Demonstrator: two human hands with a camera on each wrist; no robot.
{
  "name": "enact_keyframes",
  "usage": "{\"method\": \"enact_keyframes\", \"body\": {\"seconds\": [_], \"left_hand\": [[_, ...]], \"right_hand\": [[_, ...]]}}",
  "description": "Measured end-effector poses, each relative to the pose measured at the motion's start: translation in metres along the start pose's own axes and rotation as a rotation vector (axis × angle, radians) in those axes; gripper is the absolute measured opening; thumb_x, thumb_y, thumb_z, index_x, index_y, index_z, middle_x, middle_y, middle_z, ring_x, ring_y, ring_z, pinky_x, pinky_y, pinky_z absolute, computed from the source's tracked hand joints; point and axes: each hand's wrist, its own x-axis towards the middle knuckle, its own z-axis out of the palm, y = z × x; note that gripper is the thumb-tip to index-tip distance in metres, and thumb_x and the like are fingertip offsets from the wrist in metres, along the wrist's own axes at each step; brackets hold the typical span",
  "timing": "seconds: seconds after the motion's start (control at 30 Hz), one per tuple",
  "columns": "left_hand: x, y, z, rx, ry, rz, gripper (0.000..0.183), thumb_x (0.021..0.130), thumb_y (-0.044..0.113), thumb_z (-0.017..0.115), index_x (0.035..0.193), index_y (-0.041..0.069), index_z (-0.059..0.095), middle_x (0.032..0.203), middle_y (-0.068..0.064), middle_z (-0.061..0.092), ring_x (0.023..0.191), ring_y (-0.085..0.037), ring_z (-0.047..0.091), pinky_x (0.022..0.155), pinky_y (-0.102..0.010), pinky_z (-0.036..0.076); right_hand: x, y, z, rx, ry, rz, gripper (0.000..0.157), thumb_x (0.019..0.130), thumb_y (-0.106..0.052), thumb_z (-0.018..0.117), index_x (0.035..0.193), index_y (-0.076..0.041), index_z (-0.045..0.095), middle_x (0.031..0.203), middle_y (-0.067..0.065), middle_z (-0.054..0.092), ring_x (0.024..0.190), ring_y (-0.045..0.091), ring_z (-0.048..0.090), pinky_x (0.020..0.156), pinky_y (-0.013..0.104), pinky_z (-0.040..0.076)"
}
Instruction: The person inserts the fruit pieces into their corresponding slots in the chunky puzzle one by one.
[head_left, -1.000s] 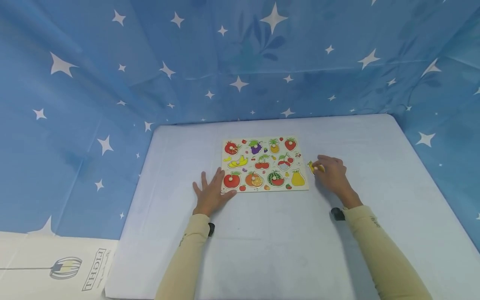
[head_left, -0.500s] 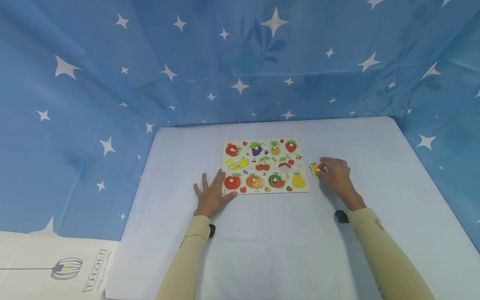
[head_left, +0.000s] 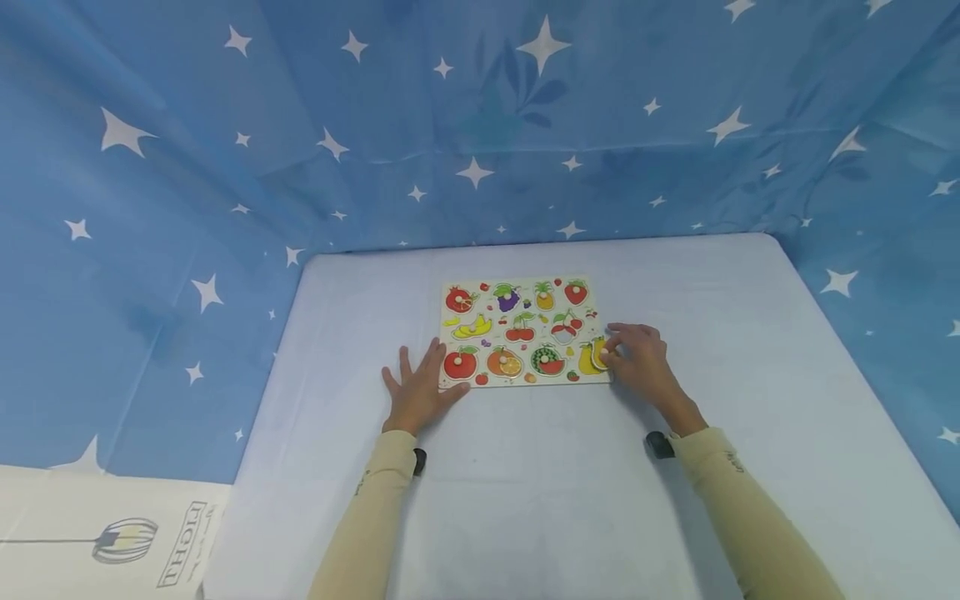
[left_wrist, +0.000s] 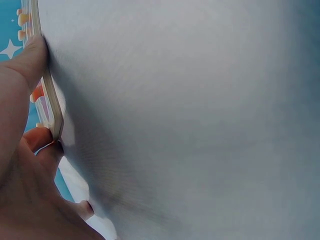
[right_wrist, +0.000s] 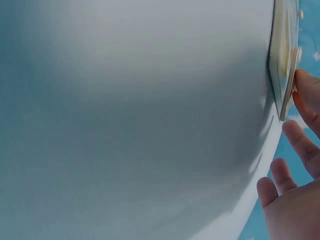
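Observation:
A wooden knobbed fruit puzzle board (head_left: 495, 325) lies flat on the table. My left hand (head_left: 416, 396) has its fingers spread, resting at the board's lower left corner; in the left wrist view the thumb (left_wrist: 34, 57) lies against the board's side edge (left_wrist: 54, 107). My right hand (head_left: 641, 358) pinches the white knob of a yellow pear puzzle piece (head_left: 598, 355). That piece overlaps the yellow pear recess (head_left: 587, 362) at the board's lower right, shifted a little to the right of it. From the right wrist, the piece (right_wrist: 286, 97) is tilted and juts past the board's corner (right_wrist: 274, 65).
Other knobbed pieces sit in the board, among them an apple (head_left: 460, 363), an orange (head_left: 505, 362) and a watermelon (head_left: 547, 361). A white cloth covers the table (head_left: 525, 517). Blue star-printed curtains (head_left: 405, 108) stand behind and at both sides.
My right hand has brought the pear piece leftward from the tabletop beside the board to over the pear recess. The left hand has stayed at the board's corner.

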Motion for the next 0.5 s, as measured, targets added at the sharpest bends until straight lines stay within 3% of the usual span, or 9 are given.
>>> {"method": "enact_keyframes", "body": {"seconds": [0.27, 0.5], "left_hand": [[0.000, -0.004, 0.001, 0.007, -0.007, -0.003, 0.094, 0.097, 0.049, 0.077, 0.171, 0.017, 0.029, 0.178, -0.003, 0.020, 0.161, -0.048, -0.007, 0.119, -0.076, -0.011], [0.001, 0.000, 0.001, 0.023, -0.015, -0.012, 0.093, 0.097, 0.050, 0.077, 0.171, 0.017, 0.030, 0.179, -0.002, 0.019, 0.161, -0.048, -0.006, 0.119, -0.077, -0.009]], "right_hand": [[-0.001, -0.009, 0.020, -0.004, 0.004, -0.037, 0.009, 0.095, -0.004, 0.078, 0.090, -0.002, 0.071, 0.147, 0.027, 0.059, 0.143, 0.056, 0.036, 0.109, 0.078, 0.024], [-0.003, -0.014, 0.022, -0.079, -0.005, -0.028, 0.010, 0.096, -0.008, 0.076, 0.091, -0.001, 0.071, 0.150, 0.027, 0.057, 0.141, 0.057, 0.038, 0.109, 0.078, 0.027]]}}
